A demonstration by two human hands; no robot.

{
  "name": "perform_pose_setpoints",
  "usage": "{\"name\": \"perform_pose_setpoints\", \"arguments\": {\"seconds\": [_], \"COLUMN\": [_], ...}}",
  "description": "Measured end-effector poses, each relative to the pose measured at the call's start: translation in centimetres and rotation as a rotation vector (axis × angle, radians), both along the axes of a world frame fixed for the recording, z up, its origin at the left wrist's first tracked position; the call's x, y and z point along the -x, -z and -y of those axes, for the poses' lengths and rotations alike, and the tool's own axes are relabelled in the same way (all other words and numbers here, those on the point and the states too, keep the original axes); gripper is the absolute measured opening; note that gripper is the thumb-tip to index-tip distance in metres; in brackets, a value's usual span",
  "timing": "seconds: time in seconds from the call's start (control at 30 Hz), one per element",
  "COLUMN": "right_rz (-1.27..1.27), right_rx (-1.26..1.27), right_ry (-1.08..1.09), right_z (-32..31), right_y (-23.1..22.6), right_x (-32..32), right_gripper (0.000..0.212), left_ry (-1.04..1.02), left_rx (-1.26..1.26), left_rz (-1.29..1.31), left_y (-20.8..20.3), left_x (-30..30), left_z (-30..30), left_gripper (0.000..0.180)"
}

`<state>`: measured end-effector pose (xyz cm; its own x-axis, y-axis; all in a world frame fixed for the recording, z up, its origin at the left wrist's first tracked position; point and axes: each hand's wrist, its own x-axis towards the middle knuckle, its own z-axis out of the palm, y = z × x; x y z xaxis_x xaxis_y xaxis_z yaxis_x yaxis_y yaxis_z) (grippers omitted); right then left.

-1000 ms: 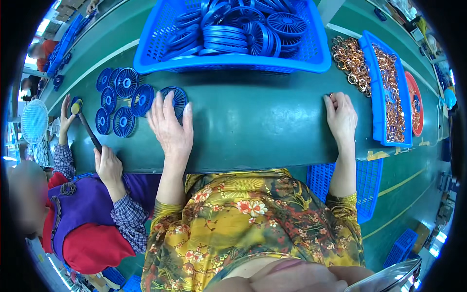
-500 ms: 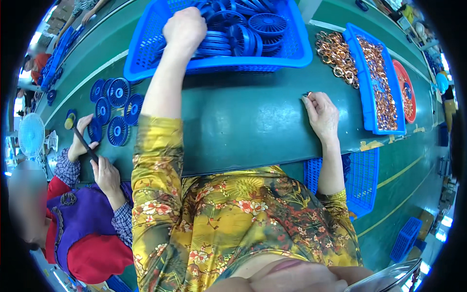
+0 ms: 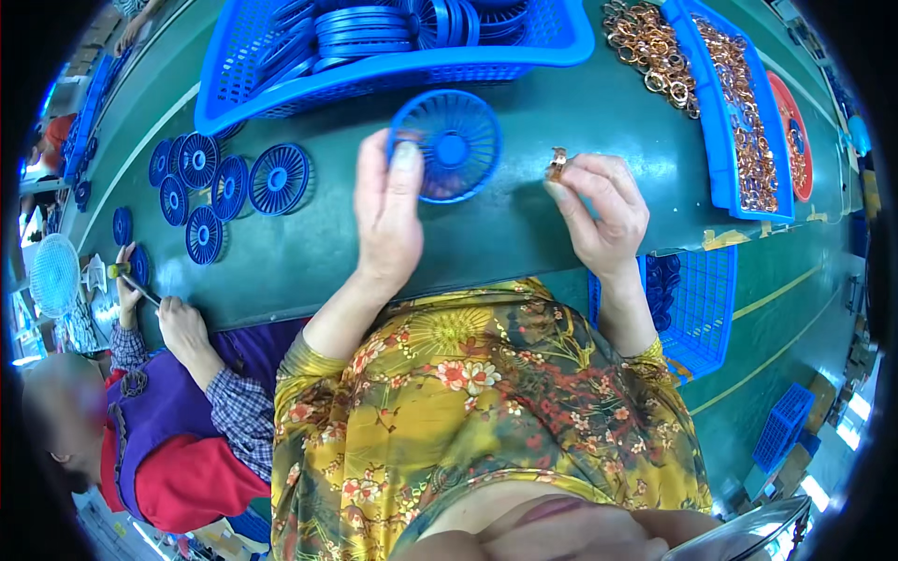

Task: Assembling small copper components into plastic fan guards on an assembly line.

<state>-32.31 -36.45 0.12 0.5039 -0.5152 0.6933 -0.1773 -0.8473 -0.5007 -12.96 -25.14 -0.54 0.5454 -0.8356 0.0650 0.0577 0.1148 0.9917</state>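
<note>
Wheel (image 3: 452, 150) with blue spokes now hangs above the surface (image 3: 309, 248), between its near edge and the blue basket (image 3: 393, 63), pinched in the grip of the left hand (image 3: 388, 206), which was at that basket half a second ago. The right hand (image 3: 608, 210) keeps its grip closed on a copper-coloured piece (image 3: 558, 164).

Wheels (image 3: 278, 179) on your left, rings (image 3: 655, 56) on your right
The basket (image 3: 421, 65) ahead of you holds more wheels.
</note>
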Motion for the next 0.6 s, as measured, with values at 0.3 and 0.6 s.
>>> {"name": "perform_pose_setpoints", "arguments": {"seconds": [0.3, 0.6], "right_rz": [0.008, -0.196], "right_rx": [0.115, -0.018], "right_ry": [-0.047, -0.031], "right_z": [-1.8, -2.1], "right_y": [-1.4, -0.7], "right_x": [-2.9, -3.6], "right_gripper": [0.018, 0.013], "left_ry": [0.169, 0.124], "left_rx": [-0.032, -0.072], "left_rz": [-0.007, 0.515], "left_y": [-0.9, -0.7], "left_x": [2.8, 2.7], "left_z": [0.5, 0.5], "left_gripper": [0.03, 0.032]}}
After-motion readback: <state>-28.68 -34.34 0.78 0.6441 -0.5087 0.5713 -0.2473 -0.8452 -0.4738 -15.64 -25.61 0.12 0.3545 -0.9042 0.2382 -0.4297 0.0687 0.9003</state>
